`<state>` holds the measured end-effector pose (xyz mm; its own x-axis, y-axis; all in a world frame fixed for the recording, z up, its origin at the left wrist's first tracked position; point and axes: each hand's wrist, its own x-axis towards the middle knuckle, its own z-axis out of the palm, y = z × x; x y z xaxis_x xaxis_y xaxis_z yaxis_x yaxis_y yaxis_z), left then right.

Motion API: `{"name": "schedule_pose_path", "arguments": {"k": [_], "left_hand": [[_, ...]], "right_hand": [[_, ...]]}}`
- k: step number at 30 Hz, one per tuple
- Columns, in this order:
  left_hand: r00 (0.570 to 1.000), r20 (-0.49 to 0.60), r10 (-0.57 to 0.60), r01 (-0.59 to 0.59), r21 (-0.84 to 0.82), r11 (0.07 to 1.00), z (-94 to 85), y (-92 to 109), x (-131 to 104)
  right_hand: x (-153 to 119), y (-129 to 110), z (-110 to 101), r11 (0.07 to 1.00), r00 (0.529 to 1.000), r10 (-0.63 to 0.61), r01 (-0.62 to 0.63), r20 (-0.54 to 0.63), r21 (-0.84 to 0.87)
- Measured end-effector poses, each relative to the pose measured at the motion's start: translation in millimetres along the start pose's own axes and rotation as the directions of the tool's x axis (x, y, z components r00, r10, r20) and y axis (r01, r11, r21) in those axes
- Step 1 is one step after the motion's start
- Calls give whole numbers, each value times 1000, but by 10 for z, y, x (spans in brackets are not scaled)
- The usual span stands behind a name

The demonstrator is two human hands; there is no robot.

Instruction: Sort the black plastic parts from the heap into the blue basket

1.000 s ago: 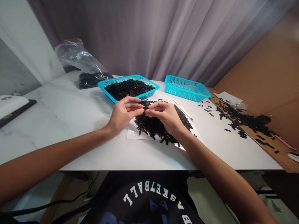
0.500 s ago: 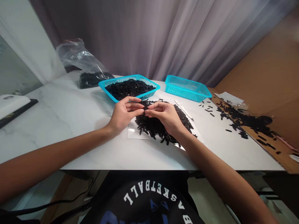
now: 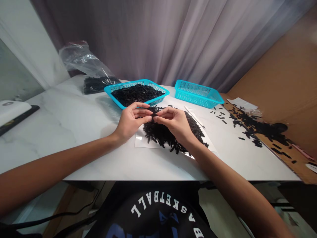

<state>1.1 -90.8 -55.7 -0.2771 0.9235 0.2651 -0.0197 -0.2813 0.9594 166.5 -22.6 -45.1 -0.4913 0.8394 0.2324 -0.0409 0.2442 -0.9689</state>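
Note:
Above a heap of small black elongated pieces (image 3: 160, 134), my left hand (image 3: 131, 120) and my right hand (image 3: 177, 122) face each other with fingertips nearly meeting. Thumb and fingers of both pinch at one small black piece (image 3: 154, 115), which blends into the dark heap behind, so its exact outline is hard to make out. The heap lies on a white sheet (image 3: 140, 142). Just beyond my left hand stands a blue perforated basket (image 3: 166, 93) full of similar black pieces.
A second blue basket (image 3: 198, 96) stands at the back right. Loose black pieces (image 3: 252, 127) are scattered across the right side and onto brown cardboard (image 3: 277, 82). A clear plastic bag (image 3: 86, 62) with black contents rests at back left. A white device (image 3: 15, 110) sits far left.
The fingertips of both hands have shifted very slightly around the black piece. Otherwise the hands, baskets and heap are where they were.

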Motion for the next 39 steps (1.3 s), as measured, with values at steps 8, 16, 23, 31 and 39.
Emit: {"name": "schedule_pose_path", "arguments": {"k": [8,16,23,31,39], "left_hand": [[1000,-14,-15,15,-9,1000,3,12,2],[1000,-8,-25,25,-18,1000,4,9,1],[1000,2,10,-10,0,1000,-8,-3,11],[1000,-6,-6,6,-49,999,-1,-4,10],[1000,8,-16,16,-54,998,-8,-17,9]], "right_hand": [[8,29,1,1000,1000,-21,21,-7,-1],[6,34,1,1000,1000,-20,19,-7,-11],[1,-5,4,1000,1000,-1,1,-21,1],[0,-3,-1,1000,1000,-16,16,1,-9],[-4,-2,3,1000,1000,-9,9,8,-15]]}}
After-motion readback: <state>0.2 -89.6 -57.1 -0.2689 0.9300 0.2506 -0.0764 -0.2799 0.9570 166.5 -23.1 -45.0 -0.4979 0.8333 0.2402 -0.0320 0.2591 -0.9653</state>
